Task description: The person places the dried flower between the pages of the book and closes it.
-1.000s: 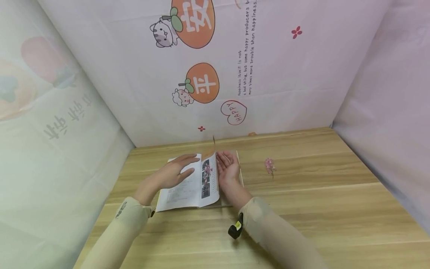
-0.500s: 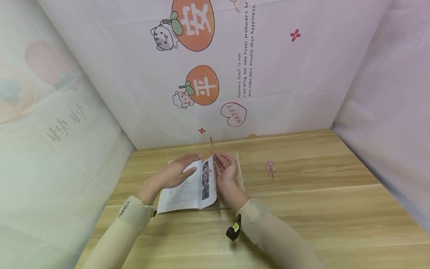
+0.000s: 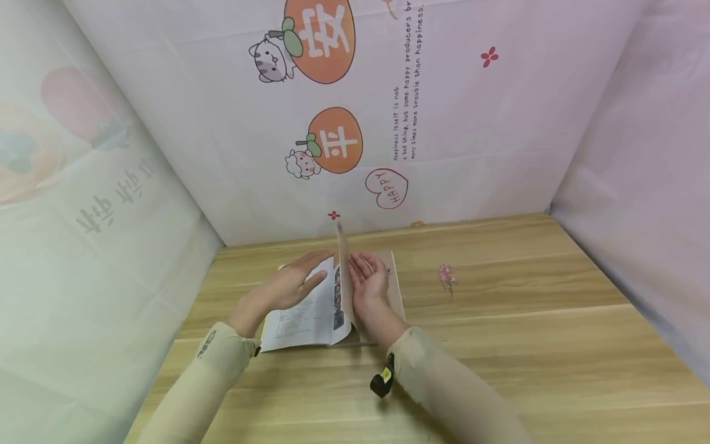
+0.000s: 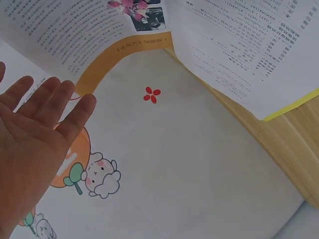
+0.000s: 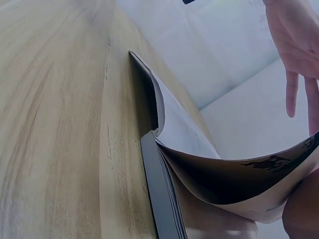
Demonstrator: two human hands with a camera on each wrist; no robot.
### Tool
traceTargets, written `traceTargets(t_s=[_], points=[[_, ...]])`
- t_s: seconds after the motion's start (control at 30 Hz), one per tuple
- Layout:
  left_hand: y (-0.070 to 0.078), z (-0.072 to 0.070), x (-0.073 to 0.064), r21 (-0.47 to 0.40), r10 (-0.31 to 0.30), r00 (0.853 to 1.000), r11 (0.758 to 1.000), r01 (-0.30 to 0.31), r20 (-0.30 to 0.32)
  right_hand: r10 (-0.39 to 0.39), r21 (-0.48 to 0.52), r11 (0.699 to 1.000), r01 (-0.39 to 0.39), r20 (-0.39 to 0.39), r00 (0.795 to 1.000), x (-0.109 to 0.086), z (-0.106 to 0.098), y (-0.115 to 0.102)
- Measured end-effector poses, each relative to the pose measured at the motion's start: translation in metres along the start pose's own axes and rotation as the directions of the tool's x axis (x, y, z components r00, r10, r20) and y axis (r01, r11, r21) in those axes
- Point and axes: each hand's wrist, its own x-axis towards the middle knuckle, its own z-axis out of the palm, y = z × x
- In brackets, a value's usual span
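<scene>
An open book [image 3: 302,324] lies on the table, with one leaf [image 3: 345,277] standing nearly upright near its middle. Against the right side of that leaf is my right hand [image 3: 371,287], palm up with the fingers slightly bent; the right wrist view shows only part of it at the lower right edge. My left hand [image 3: 288,287] is held over the left page, fingers extended and thumb apart, holding nothing. In the left wrist view a pink flower sprig [image 4: 128,6] lies on a page with printed text and photos. The raised leaf hides this sprig in the head view.
Another pink flower sprig [image 3: 446,276] rests on the wooden table [image 3: 527,320], to the right of the book. Printed white cloth [image 3: 455,123] hangs behind the table and at both sides. A black strap device [image 3: 383,382] is on the right wrist.
The leaf at my right hand has swung leftward to nearly upright, covering the sprig. My right hand has shifted slightly left with it. The left hand has stayed nearly still.
</scene>
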Motion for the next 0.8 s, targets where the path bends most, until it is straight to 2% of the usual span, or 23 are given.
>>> traceTargets(t_s=[0.47, 0.8], points=[[0.002, -0.004, -0.002, -0.02, -0.027, 0.999, 0.999, 0.028, 0.024, 0.022, -0.041, 0.999, -0.02, 0.049, 0.999, -0.006, 0.01, 0.007], [0.0, -0.008, -0.007, 0.013, -0.104, 0.993, 0.995, 0.103, 0.05, 0.031, -0.068, 0.997, -0.024, 0.11, 0.993, -0.01, 0.017, 0.012]])
